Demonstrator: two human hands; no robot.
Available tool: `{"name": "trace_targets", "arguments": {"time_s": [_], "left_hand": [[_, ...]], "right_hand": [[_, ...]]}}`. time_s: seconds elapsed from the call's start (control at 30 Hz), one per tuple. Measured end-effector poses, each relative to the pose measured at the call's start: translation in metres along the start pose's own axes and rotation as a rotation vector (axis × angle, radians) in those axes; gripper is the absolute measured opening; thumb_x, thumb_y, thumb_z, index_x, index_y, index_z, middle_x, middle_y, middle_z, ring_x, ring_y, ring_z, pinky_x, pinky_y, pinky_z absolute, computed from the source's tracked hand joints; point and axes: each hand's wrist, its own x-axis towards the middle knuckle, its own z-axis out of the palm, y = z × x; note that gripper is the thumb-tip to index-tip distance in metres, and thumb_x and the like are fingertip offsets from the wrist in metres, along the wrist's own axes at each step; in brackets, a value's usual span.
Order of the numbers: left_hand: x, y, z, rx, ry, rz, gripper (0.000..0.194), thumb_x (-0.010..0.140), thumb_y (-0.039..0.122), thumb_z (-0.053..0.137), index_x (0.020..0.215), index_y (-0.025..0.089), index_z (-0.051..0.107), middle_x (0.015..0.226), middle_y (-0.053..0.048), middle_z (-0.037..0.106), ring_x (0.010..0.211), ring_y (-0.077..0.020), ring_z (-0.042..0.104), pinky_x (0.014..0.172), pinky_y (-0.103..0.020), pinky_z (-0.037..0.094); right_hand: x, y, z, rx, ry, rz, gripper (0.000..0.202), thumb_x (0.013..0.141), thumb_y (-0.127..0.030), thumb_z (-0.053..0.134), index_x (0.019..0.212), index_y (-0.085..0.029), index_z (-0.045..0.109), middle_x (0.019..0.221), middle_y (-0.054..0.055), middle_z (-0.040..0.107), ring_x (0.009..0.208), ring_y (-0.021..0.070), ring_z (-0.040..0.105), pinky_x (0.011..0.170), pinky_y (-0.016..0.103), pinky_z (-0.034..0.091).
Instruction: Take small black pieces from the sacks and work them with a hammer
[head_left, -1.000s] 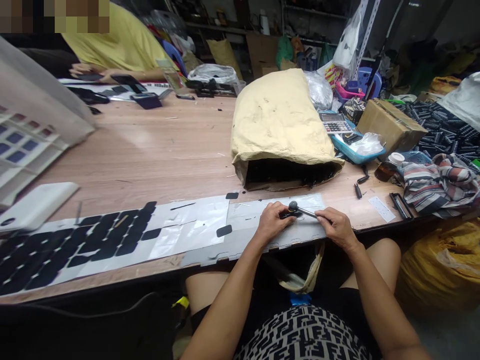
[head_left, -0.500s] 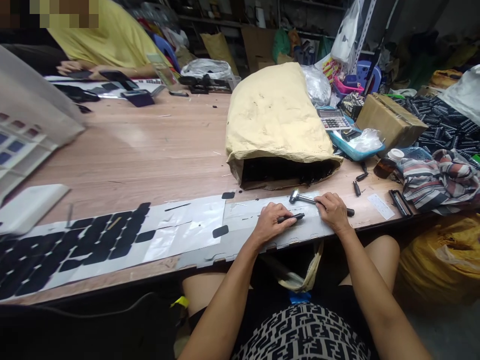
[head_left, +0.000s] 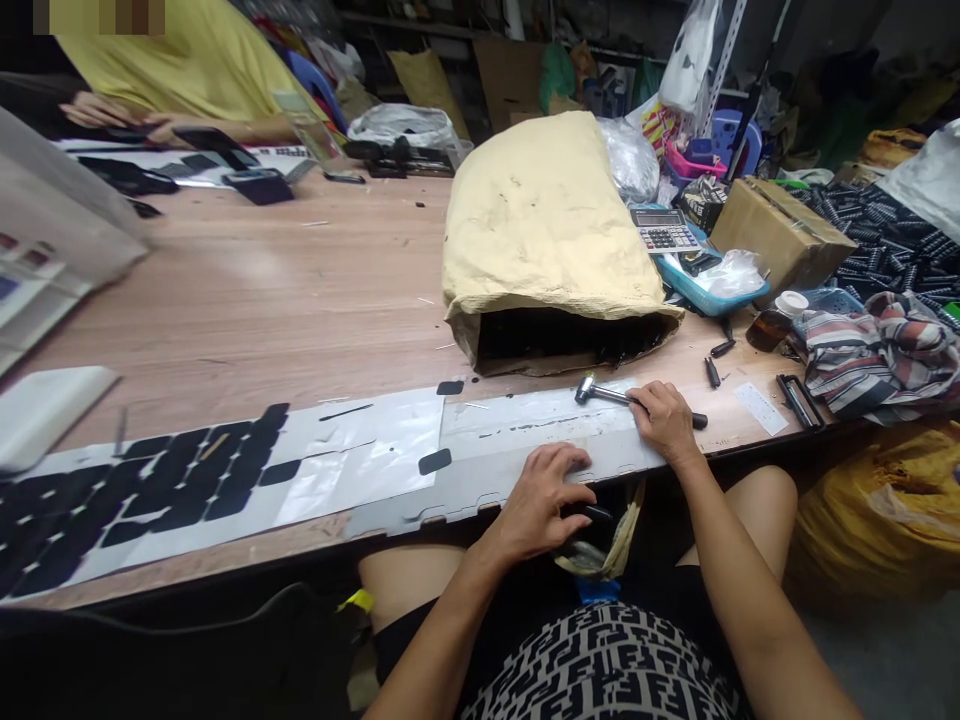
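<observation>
My right hand (head_left: 663,422) is closed around the handle of a small hammer (head_left: 606,394), which lies across the grey board (head_left: 517,425) with its metal head to the left. At the board's front edge, my left hand (head_left: 546,500) has its fingers spread apart. Just beyond its fingertips, below the table edge, is a small black cylindrical piece (head_left: 598,512), partly hidden. Under it an open bag (head_left: 624,540) hangs at my lap. Behind the board lies a big yellowish paper sack (head_left: 555,220), its dark mouth facing me.
White sheets with rows of black rounded pieces (head_left: 195,470) stretch to the left. On the right are black tubular parts (head_left: 712,373), a brown bottle (head_left: 772,322), a striped cloth (head_left: 877,350) and a blue basket (head_left: 712,290). Across the table sits a person in yellow (head_left: 180,70).
My left hand has moved toward me from the board to the table edge, and its fingers have spread, letting go of the black piece. My right hand still holds the hammer.
</observation>
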Motion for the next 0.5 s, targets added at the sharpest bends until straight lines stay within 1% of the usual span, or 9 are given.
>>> {"name": "trace_targets", "arguments": {"time_s": [0.07,0.13,0.2,0.23,0.3,0.33,0.4,0.43,0.5], "left_hand": [[-0.003,0.006,0.002,0.032,0.002,-0.003,0.030,0.067,0.029,0.088,0.096,0.031,0.078,0.132,-0.008,0.057,0.133,-0.0348,0.042,0.114,-0.053,0.031],[-0.002,0.009,0.000,-0.009,0.000,-0.010,0.036,0.066,0.035,0.088,0.100,0.031,0.077,0.133,-0.008,0.058,0.133,-0.0349,0.043,0.114,-0.054,0.032],[0.006,0.008,-0.005,-0.093,0.021,-0.028,0.035,0.070,0.040,0.085,0.103,0.031,0.076,0.128,-0.007,0.063,0.127,-0.0326,0.049,0.111,-0.051,0.037],[0.014,0.006,-0.010,-0.133,0.058,-0.048,0.033,0.073,0.040,0.082,0.104,0.030,0.075,0.122,-0.006,0.066,0.122,-0.0307,0.053,0.108,-0.049,0.040],[0.038,-0.005,-0.020,-0.183,0.193,-0.137,0.028,0.080,0.039,0.075,0.105,0.026,0.074,0.109,-0.006,0.071,0.108,-0.0267,0.060,0.100,-0.044,0.046],[0.054,-0.012,-0.026,-0.197,0.279,-0.206,0.027,0.083,0.039,0.071,0.105,0.024,0.074,0.104,-0.006,0.073,0.102,-0.0250,0.062,0.095,-0.042,0.048],[0.091,-0.031,-0.036,-0.210,0.430,-0.386,0.027,0.087,0.040,0.064,0.104,0.021,0.073,0.099,-0.006,0.074,0.093,-0.0226,0.065,0.086,-0.037,0.051],[0.110,-0.042,-0.039,-0.206,0.479,-0.479,0.030,0.088,0.042,0.063,0.104,0.019,0.073,0.099,-0.007,0.074,0.090,-0.0223,0.066,0.083,-0.035,0.052],[0.146,-0.062,-0.044,-0.145,0.520,-0.650,0.032,0.087,0.043,0.063,0.103,0.017,0.075,0.097,-0.009,0.075,0.091,-0.0243,0.067,0.082,-0.035,0.051]], "right_hand": [[0.000,0.000,0.001,-0.004,0.005,-0.001,0.022,0.094,-0.023,0.058,0.110,-0.024,0.072,0.097,0.006,0.067,0.091,0.0230,0.052,0.084,0.034,0.043],[0.000,0.000,0.001,-0.003,0.004,-0.005,0.022,0.094,-0.023,0.058,0.110,-0.025,0.072,0.097,0.006,0.067,0.091,0.0230,0.052,0.084,0.034,0.042],[0.000,-0.001,0.000,-0.004,-0.002,-0.004,0.021,0.093,-0.022,0.058,0.110,-0.025,0.072,0.098,0.006,0.067,0.091,0.0231,0.052,0.084,0.034,0.042],[0.000,-0.002,0.000,-0.007,-0.005,-0.003,0.021,0.093,-0.022,0.058,0.110,-0.025,0.072,0.098,0.006,0.067,0.091,0.0233,0.052,0.083,0.035,0.042],[0.001,-0.002,0.000,-0.015,-0.009,0.000,0.021,0.093,-0.022,0.059,0.110,-0.024,0.072,0.098,0.007,0.067,0.092,0.0235,0.052,0.083,0.035,0.042],[0.001,-0.003,-0.001,-0.017,-0.010,0.002,0.021,0.093,-0.022,0.058,0.110,-0.024,0.071,0.098,0.007,0.067,0.092,0.0235,0.052,0.083,0.035,0.042],[0.001,-0.003,-0.001,-0.013,-0.014,0.003,0.021,0.094,-0.022,0.058,0.110,-0.024,0.071,0.098,0.007,0.066,0.092,0.0234,0.052,0.083,0.035,0.041],[0.001,-0.003,-0.001,-0.010,-0.015,0.003,0.021,0.094,-0.022,0.058,0.110,-0.024,0.071,0.097,0.007,0.066,0.091,0.0233,0.052,0.083,0.035,0.041],[0.001,-0.002,-0.001,-0.006,-0.017,0.002,0.021,0.093,-0.022,0.058,0.109,-0.024,0.071,0.097,0.006,0.066,0.090,0.0229,0.052,0.083,0.035,0.041]]}}
